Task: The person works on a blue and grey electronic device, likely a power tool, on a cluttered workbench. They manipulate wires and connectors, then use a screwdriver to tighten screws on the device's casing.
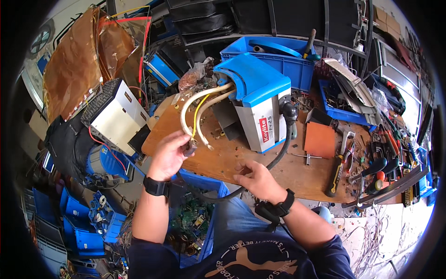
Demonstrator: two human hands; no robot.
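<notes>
On the wooden table (216, 168), a blue-topped machine (253, 128) is placed; a yellow wire (199, 109) is pinched near its lower end by the left hand (167, 156). The right hand (259, 179) is half-curled, contact with the black cable (281, 155) unclear. Wire handling is seemingly under way; steady fingertips are called for.

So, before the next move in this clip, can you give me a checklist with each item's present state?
1. Left hand has a hold on the yellow wire: ok, its fingers are pinched at the wire's lower end.
2. Inner beige cable has its tip in sight: ok, just right of the left hand.
3. Right hand grips the black cable: cannot tell, the hand covers part of it.
4. Black cable lies away from both hands: not ok, it runs right by the right hand.
5. Blue-topped machine stands on the wooden workbench: ok.
6. Yellow-and-black screwdriver is laid down: ok.
</notes>
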